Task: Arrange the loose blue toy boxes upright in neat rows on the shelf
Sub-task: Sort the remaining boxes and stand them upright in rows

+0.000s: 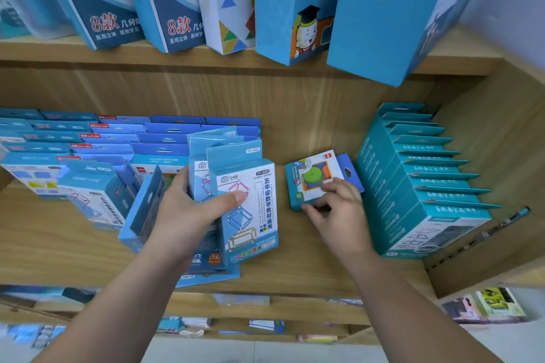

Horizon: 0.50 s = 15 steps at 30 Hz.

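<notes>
Wooden shelf [295,274] carries rows of blue boxes [118,138] at left and a teal row [413,186] at right. Left hand [188,209] grips two upright blue toy boxes [250,209] at centre, thumb across the front one. Right hand [339,209] pinches a small flat box [315,177] lying on the board between them.

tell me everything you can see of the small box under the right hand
The small box is blue-teal cardboard with a white front printed with a green disc and orange shapes, and a blue hang tab with a hole at its far end. It lies flat, face up, on the wooden shelf. The right hand grips its near edge, fingers curled over the front.
</notes>
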{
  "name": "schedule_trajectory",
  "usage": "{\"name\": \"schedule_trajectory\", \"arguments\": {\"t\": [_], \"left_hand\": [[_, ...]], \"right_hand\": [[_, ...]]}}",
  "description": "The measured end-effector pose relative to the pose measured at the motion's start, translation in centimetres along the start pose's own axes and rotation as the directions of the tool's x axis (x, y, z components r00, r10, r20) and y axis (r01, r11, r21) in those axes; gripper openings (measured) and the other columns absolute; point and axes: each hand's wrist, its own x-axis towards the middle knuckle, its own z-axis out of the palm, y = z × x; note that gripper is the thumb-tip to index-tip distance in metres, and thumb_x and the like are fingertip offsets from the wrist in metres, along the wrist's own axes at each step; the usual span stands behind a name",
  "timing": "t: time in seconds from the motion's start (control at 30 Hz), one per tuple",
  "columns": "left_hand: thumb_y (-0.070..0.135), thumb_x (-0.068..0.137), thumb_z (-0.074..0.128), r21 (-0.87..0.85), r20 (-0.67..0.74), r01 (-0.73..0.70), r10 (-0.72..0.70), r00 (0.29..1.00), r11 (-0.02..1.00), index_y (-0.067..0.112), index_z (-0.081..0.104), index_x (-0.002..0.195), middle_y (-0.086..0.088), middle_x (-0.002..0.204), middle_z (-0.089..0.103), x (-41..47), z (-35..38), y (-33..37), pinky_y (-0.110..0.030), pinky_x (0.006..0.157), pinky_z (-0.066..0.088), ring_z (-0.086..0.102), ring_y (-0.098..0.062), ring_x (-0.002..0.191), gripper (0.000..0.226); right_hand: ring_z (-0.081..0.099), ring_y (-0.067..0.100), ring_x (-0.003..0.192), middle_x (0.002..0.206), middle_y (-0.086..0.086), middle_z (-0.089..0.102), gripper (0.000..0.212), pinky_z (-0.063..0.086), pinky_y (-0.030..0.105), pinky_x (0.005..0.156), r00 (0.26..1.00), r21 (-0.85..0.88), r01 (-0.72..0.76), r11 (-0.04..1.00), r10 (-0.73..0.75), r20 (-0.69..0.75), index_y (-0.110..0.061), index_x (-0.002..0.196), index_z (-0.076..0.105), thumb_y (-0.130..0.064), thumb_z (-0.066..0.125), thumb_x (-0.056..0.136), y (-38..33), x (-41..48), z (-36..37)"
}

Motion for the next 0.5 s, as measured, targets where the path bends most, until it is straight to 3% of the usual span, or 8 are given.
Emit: {"name": "schedule_trajectory", "arguments": {"t": [0.13,0.2,0.27,0.33,0.4,0.5], "left_hand": [[0.0,0.075,0.081,-0.004,-0.015,-0.005,0.005,1.0,1.0,0.019,0.062,0.112,0.006,0.097,0.078,-0.2,-0.1,0.2,-0.017,0.059,0.056,0.076,-0.013,0.084,0.046],[0.001,0.075,0.081,-0.004,-0.022,-0.003,0.003,1.0,1.0,0.019,0.062,0.113,0.005,0.098,0.078,-0.2,-0.2,0.1,-0.018,0.06,0.056,0.076,-0.014,0.085,0.047],[0.002,0.074,0.082,-0.004,-0.025,-0.007,0.006,1.0,1.0,0.018,0.062,0.115,0.004,0.1,0.078,-0.3,-0.3,0.1,-0.02,0.061,0.057,0.076,-0.015,0.087,0.048],[0.006,0.073,0.083,-0.002,-0.023,-0.011,0.011,1.0,1.0,0.018,0.062,0.117,0.003,0.102,0.078,-0.3,-0.5,0.1,-0.023,0.063,0.058,0.076,-0.017,0.089,0.05],[0.011,0.069,0.084,-0.009,-0.021,-0.01,0.01,1.0,1.0,0.019,0.062,0.117,0.003,0.103,0.077,-0.2,-0.5,0.1,-0.024,0.064,0.059,0.076,-0.016,0.09,0.053],[0.018,0.065,0.085,-0.021,-0.032,-0.007,0.006,0.999,1.0,0.02,0.061,0.117,0.004,0.103,0.078,-0.1,-0.5,0.2,-0.027,0.066,0.058,0.076,-0.017,0.09,0.057]], "right_hand": [[0.058,0.029,0.092,0.084,0.005,0.065,0.026,0.044,0.031,0.086,0.989,0.056,-0.042,0.998,0.05,-0.139,-0.009,0.077,0.071,-0.017,0.093,0.066,0.1,-0.2,0.3],[0.054,0.027,0.091,0.084,0.004,0.063,0.024,0.041,0.027,0.086,0.973,0.084,-0.079,0.993,0.095,-0.21,-0.011,0.077,0.069,-0.012,0.091,0.068,-0.1,0.4,0.5],[0.05,0.027,0.099,0.096,0.007,0.06,0.022,0.036,0.023,0.092,0.961,0.093,-0.082,0.992,0.103,-0.256,-0.012,0.078,0.069,-0.007,0.088,0.07,-0.4,1.1,0.5],[0.046,0.032,0.117,0.121,0.014,0.055,0.025,0.034,0.028,0.104,0.96,0.078,-0.086,0.993,0.104,-0.261,-0.012,0.089,0.071,-0.001,0.083,0.07,-0.9,1.7,0.7],[0.034,0.035,0.138,0.146,0.018,0.039,0.041,0.029,0.036,0.117,0.962,0.101,-0.122,0.987,0.143,-0.231,-0.014,0.107,0.069,0.004,0.077,0.071,-1.4,2.1,0.9],[0.017,0.035,0.152,0.163,0.018,0.013,0.061,0.027,0.048,0.121,0.967,0.151,-0.134,0.979,0.162,-0.196,-0.021,0.124,0.061,0.007,0.074,0.071,-1.9,2.4,1.0]]}}
